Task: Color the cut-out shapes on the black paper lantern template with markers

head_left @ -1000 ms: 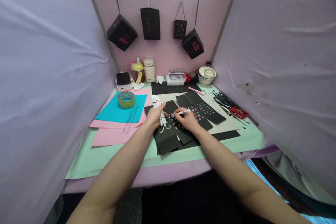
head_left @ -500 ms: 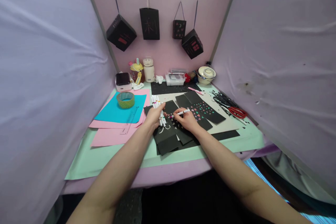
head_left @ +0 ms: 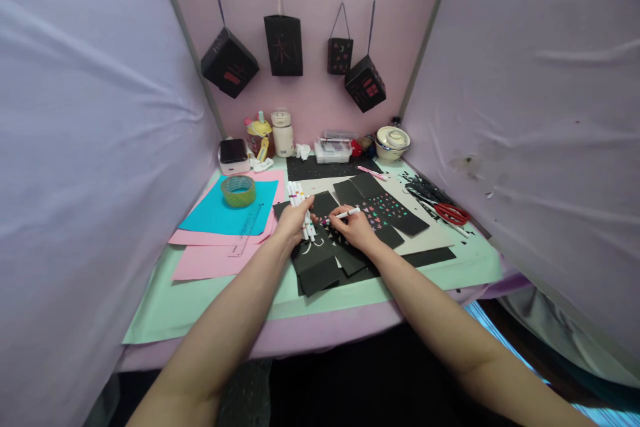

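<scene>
My left hand (head_left: 294, 221) is closed around a bunch of white markers (head_left: 297, 192) with coloured bands, held over black cut paper (head_left: 313, 255). Between the fingers of my right hand (head_left: 356, 229) is one white marker (head_left: 345, 215), its purple tip low over the black paper. Small light shapes dot the paper under and beside this hand; whether the tip touches the surface I cannot tell. To the right lies another black sheet (head_left: 415, 221) with pink and green stars and hearts. White curved cut-outs show just below the left hand's markers.
Left are a tape roll (head_left: 239, 197), a blue sheet (head_left: 210, 213), a clear ruler (head_left: 247, 229) and pink paper (head_left: 205, 263). Red-handled scissors (head_left: 453, 213) lie right among black scraps. Bottles (head_left: 283, 136), a plastic case (head_left: 333, 149) and a lidded bowl (head_left: 393, 144) line the back. Black paper boxes (head_left: 284, 47) hang above.
The whole view has shifted very slightly. Both hands keep their holds, and the marker in my right hand stays at almost the same spot on the paper.
</scene>
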The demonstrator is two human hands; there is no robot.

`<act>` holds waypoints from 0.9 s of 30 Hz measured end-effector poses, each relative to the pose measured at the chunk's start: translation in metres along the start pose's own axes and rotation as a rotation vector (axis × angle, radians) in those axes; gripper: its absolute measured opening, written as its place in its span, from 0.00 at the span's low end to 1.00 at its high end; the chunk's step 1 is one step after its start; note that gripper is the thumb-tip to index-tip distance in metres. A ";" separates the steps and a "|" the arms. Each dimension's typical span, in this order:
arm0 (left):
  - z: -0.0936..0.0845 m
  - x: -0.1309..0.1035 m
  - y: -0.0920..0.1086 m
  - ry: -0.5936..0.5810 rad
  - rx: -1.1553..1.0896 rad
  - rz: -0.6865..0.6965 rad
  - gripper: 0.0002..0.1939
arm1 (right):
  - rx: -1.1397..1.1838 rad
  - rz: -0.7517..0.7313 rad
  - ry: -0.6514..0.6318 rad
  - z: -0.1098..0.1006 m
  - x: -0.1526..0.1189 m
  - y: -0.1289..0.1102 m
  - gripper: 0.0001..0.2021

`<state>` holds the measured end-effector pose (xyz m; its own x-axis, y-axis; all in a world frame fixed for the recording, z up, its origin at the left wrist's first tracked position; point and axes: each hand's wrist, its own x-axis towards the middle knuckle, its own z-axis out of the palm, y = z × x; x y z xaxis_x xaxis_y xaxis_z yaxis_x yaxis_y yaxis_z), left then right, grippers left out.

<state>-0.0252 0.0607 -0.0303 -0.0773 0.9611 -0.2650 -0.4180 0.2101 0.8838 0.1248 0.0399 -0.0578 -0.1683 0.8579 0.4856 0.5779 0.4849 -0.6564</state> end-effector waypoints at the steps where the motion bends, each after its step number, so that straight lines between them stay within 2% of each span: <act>1: 0.000 0.000 0.000 0.001 -0.001 0.000 0.11 | -0.005 0.003 0.007 0.000 0.000 0.001 0.09; 27: 0.000 0.000 -0.001 -0.005 0.001 -0.001 0.12 | 0.024 -0.015 -0.016 -0.001 -0.001 -0.001 0.09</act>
<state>-0.0252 0.0609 -0.0310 -0.0723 0.9619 -0.2636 -0.4175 0.2108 0.8839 0.1252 0.0388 -0.0574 -0.1898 0.8529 0.4863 0.5563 0.5015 -0.6626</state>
